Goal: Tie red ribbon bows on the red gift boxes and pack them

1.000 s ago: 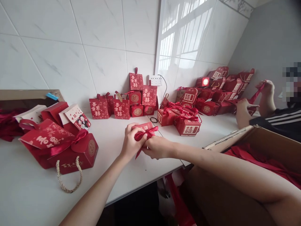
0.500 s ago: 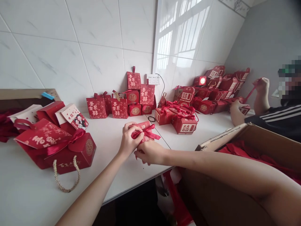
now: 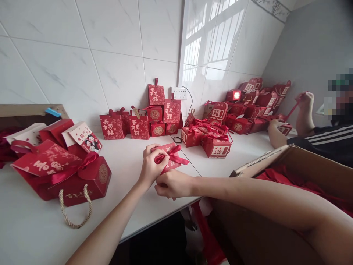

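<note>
My left hand (image 3: 153,162) is closed around a small red gift box (image 3: 174,166) with pale printed characters, just above the white table. Its thumb presses on a shiny red ribbon bow (image 3: 176,157) tied across the box, and one ribbon tail sticks out to the right. Close below the box, my right hand (image 3: 174,184) is curled into a fist, knuckles up. Whatever lies inside that fist is hidden. Part of the box is covered by my fingers.
Finished-looking red boxes (image 3: 216,145) with bows stand beyond my hands. Several upright boxes (image 3: 111,127) line the tiled wall. A rope-handled box (image 3: 82,184) sits left. Right, an open carton (image 3: 259,160) holds red material; behind it a co-worker's hand (image 3: 306,101) lifts a ribbon.
My right fist has shifted slightly left and down, away from the box, uncovering more of its printed face. My left hand keeps its hold on the box and bow.
</note>
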`<state>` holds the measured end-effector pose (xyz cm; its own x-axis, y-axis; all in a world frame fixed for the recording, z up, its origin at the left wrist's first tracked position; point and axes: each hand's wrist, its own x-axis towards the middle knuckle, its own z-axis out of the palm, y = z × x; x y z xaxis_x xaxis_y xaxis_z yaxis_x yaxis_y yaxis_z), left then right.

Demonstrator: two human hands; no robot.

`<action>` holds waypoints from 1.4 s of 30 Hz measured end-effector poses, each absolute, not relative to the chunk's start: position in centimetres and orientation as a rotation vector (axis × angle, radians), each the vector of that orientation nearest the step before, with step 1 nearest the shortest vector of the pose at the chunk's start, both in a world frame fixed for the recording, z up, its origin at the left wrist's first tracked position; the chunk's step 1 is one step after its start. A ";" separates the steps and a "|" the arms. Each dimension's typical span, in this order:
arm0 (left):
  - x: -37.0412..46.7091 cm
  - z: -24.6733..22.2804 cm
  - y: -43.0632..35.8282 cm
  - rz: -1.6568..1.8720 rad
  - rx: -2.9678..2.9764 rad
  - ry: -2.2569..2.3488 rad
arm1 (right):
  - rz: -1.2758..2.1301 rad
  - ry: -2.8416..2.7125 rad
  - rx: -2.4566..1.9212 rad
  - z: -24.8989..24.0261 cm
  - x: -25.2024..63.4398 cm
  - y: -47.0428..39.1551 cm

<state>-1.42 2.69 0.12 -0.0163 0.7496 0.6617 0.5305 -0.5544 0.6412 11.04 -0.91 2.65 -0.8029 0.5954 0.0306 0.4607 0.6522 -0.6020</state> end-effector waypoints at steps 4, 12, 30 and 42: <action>-1.4 0.1 2.6 1.614 2.068 1.370 | 0.887 -2.648 -0.839 2.5 11.0 -0.8; -1.7 0.2 2.5 1.588 2.084 1.360 | 0.852 -2.737 -0.700 2.6 11.3 -0.6; -2.0 0.0 2.9 1.606 2.063 1.317 | 0.596 -2.579 -1.404 6.8 16.8 3.1; -1.9 -0.1 3.0 1.618 2.022 1.317 | 0.958 -2.418 -1.360 5.9 16.5 3.9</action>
